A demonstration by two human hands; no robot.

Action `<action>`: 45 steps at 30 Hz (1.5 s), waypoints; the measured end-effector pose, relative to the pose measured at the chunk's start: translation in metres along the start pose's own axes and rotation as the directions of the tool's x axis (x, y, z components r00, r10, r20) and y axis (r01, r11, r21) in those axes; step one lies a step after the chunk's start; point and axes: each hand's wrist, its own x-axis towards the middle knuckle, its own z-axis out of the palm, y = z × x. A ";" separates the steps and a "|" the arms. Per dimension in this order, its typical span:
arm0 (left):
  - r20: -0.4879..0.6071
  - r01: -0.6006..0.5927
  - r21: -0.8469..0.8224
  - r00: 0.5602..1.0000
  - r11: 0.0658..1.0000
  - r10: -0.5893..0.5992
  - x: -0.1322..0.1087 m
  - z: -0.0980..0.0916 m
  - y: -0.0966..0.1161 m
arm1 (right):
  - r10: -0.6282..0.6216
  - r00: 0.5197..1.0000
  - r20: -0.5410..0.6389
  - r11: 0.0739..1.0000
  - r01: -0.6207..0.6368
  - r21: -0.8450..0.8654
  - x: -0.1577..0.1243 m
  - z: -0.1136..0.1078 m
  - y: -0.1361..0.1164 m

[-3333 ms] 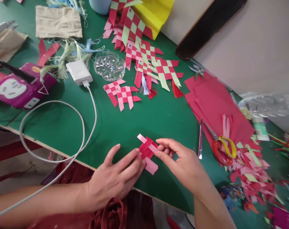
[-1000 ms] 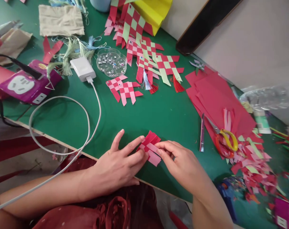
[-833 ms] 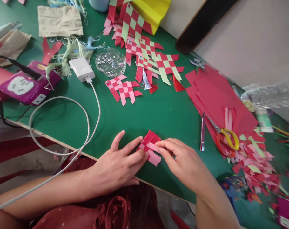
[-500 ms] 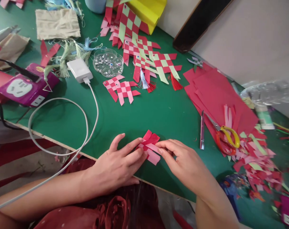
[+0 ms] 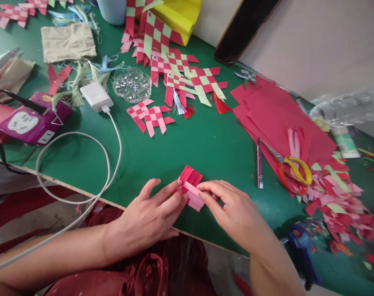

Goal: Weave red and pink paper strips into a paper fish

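A small weave of red and pink paper strips [image 5: 190, 186] lies near the front edge of the green table [image 5: 205, 144]. My left hand [image 5: 150, 218] lies flat on the table, its fingertips pressing the weave's left side. On the other side, my right hand [image 5: 233, 209] pinches a pink strip of the weave between thumb and forefinger. Both forearms reach in from the bottom of the view.
Finished red-and-pink woven fish [image 5: 150, 117] and larger ones [image 5: 187, 74] lie further back. Red paper sheets [image 5: 273, 111], yellow-handled scissors [image 5: 292, 172], tweezers [image 5: 259, 164] and strip scraps [image 5: 335, 197] are at the right. A tray of googly eyes [image 5: 131, 84], charger [image 5: 95, 96] with cable and purple power strip [image 5: 29, 123] are left.
The weave's long pink strip tails have been folded in, so the piece is more compact. Both hands stayed on it while the view drifted slightly.
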 end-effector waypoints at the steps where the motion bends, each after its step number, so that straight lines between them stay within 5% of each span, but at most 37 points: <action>1: 0.007 0.000 -0.001 1.000 1.000 0.000 0.001 0.000 0.000 | -0.004 1.000 -0.001 1.000 0.004 0.006 0.000 0.000 0.000; 33: 0.025 0.013 -0.070 1.000 0.997 -0.011 0.009 -0.009 -0.002 | 0.145 0.989 0.030 0.989 -0.146 0.039 -0.001 0.004 0.004; 45: -0.034 0.028 -0.226 0.999 0.974 -0.037 0.038 -0.018 -0.007 | 0.103 0.992 -0.068 0.992 -0.097 0.084 -0.008 0.011 0.004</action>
